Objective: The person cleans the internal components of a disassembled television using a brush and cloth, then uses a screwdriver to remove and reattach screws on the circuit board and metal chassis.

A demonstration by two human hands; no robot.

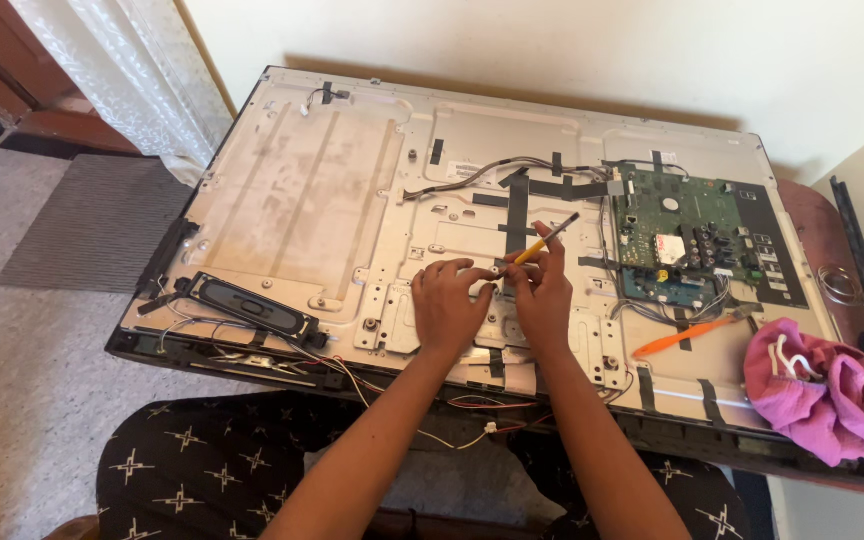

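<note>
Two hands at the grey metal back panel of an opened flat television.
Right hand grips a yellow-handled screwdriver; left hand, fingers curled, grasps nothing; a slipping tip could nick the black ribbon cable.

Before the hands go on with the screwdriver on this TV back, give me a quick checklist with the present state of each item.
1. Right hand grips the yellow screwdriver: ok.
2. Left hand rests on the metal back panel beside the tool: ok.
3. Screwdriver tip seated in a screw: cannot tell, the fingers hide it.
4. Green circuit board apart from both hands: ok.
5. Orange screwdriver lying loose on the panel, within reach: ok.
6. Loose wires hanging off the near edge over the lap: not ok.
</note>
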